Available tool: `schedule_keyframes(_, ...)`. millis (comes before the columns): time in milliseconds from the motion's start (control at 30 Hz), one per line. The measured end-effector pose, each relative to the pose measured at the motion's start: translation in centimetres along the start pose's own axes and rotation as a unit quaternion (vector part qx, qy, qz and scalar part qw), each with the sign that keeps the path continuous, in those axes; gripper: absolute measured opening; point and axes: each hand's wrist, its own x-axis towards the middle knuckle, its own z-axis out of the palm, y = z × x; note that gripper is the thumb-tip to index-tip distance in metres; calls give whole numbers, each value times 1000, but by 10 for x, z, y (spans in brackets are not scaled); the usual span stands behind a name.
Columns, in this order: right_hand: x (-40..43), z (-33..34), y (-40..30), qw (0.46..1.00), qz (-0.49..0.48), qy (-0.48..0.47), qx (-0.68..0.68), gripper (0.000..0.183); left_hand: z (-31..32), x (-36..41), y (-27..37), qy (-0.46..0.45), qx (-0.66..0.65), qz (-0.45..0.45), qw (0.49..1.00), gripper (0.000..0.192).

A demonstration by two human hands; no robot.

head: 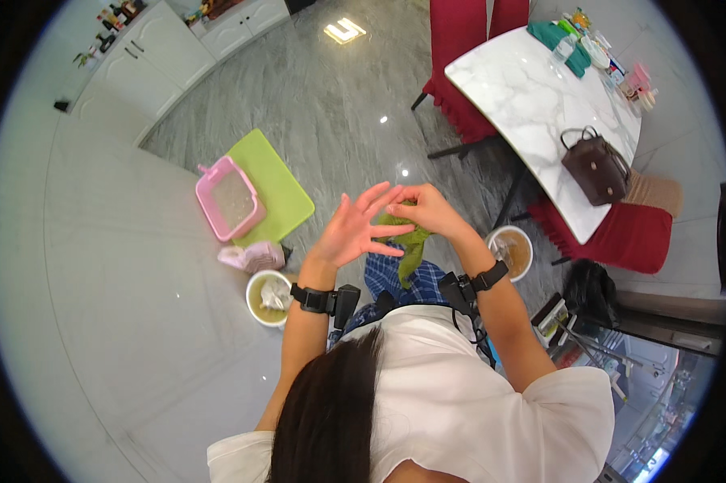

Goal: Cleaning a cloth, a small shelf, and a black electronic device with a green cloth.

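My left hand [363, 226] is raised before me, palm up and fingers spread, holding nothing. Its fingers pass in front of part of a green cloth [412, 259]. Between its thumb and fingers, my right hand [426, 208] pinches that cloth, which hangs down in folds over my blue checked trousers [378, 271]. The fingertips of both hands nearly meet; whether they touch, I cannot tell. Black straps with small dark devices are on both wrists.
A pink litter tray [260, 220] stands on a green mat [281, 193] at left. Near my legs are two lined bins, one left [254, 308] and one right [523, 253]. A marble-topped table [508, 78] bears a brown handbag [598, 166]; red-covered chairs [631, 238] adjoin it.
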Motion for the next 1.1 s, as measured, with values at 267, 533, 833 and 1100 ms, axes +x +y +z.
schedule_keyframes(267, 215, -55, -39, 999, 23, -2, 33, 17, -179, 35, 167, 307, 366, -121, 870, 61)
schedule_keyframes(533, 430, -79, -110, 980, 18, -121, 155, 21, -321, 191, 302, 185, 397, -47, 898, 55)
schedule_keyframes(833, 593, -219, -119, 995, 35, 88, -37, 23, -392, 420, 467, 34, 276, -207, 938, 31)
schedule_keyframes(1100, 769, -373, -113, 955, -17, 252, 155, 18, -481, 632, 577, -67, 311, -207, 925, 40)
